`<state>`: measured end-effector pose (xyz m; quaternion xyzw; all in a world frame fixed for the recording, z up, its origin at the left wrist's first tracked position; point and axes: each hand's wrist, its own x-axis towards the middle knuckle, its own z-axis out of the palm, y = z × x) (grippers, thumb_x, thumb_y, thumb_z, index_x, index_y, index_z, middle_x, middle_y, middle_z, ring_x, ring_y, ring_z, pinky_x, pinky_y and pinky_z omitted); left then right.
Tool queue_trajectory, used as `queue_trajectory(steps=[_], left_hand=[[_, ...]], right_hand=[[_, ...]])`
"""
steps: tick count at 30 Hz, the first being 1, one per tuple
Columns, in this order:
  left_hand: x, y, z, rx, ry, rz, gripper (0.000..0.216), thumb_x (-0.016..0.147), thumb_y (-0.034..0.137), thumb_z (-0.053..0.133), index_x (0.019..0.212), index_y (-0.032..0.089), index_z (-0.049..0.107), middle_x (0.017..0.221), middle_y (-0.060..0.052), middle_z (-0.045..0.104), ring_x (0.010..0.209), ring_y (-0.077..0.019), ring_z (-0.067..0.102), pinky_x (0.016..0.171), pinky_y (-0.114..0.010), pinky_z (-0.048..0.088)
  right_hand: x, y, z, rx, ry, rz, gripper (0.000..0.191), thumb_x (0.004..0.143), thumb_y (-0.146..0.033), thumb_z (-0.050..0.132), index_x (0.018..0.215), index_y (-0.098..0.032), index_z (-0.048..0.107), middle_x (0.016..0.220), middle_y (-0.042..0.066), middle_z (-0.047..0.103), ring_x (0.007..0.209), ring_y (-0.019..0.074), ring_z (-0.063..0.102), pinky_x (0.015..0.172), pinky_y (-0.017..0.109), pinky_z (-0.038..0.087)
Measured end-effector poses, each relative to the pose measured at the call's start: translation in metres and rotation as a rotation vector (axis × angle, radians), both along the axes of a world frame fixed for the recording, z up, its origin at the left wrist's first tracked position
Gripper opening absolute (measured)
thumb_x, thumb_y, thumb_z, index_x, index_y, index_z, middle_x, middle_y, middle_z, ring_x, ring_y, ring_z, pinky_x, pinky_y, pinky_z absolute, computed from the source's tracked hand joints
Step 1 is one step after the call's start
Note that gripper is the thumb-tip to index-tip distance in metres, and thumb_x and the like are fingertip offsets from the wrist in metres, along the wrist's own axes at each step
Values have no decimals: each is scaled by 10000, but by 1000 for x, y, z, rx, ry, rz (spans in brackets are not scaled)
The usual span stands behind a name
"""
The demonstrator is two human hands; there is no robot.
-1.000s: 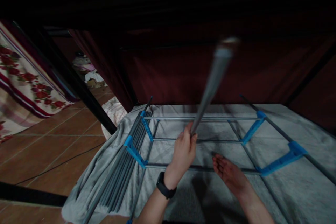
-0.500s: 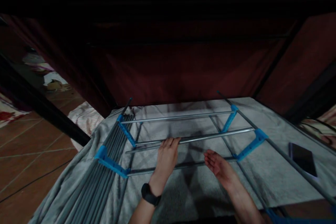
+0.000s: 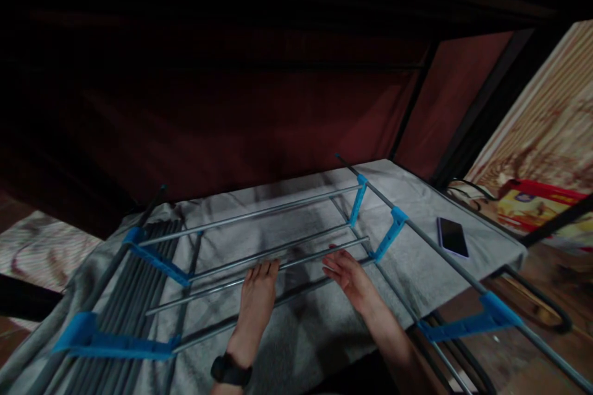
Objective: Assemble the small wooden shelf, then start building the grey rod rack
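A rack frame of grey metal rods (image 3: 252,216) and blue plastic connectors (image 3: 157,262) lies on a grey cloth (image 3: 301,333). One loose grey rod (image 3: 315,254) lies slanted across the frame. My left hand (image 3: 257,299), with a black watch on its wrist, rests flat with its fingers stretched over this rod. My right hand (image 3: 349,278) hovers just to the right, fingers apart and holding nothing, close to the rod's right part and a blue connector (image 3: 389,233).
A bundle of several spare grey rods (image 3: 111,308) lies along the cloth's left side. A dark phone (image 3: 451,237) sits on the cloth at the right. Dark red fabric (image 3: 231,117) hangs behind. A red box (image 3: 532,200) and cables lie on the floor at right.
My left hand brought the raised rod down and laid it across the frame, then loosened its fingers over it. The view swung to the right, revealing the phone and red box.
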<state>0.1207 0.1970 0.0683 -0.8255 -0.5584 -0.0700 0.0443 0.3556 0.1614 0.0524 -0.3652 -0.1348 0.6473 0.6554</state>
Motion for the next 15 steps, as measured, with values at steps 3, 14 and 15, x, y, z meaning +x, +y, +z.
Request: queue_trajectory(steps=[3, 14, 15], left_hand=[[0, -1, -6, -14, 9, -10, 494, 885, -4, 352, 1261, 189, 609, 1163, -90, 682, 1067, -242, 619, 973, -409, 441], [-19, 2, -15, -46, 57, 10, 464, 919, 69, 338, 1275, 192, 609, 1136, -103, 691, 989, -231, 646, 909, -391, 455], [-23, 2, -17, -51, 57, 18, 461, 922, 78, 336, 1274, 188, 612, 1140, -108, 691, 996, -234, 647, 912, -392, 454]], right_hand=[[2, 4, -7, 14, -5, 3, 298, 685, -259, 817, 962, -230, 711, 945, 16, 751, 856, 181, 697, 892, 384, 523], [9, 13, -24, 5, 25, -96, 267, 575, -238, 879, 762, -202, 693, 809, 3, 739, 781, 178, 690, 820, 353, 565], [11, 14, -23, -3, 14, -100, 286, 564, -257, 886, 764, -198, 690, 798, 1, 736, 762, 171, 689, 808, 345, 567]])
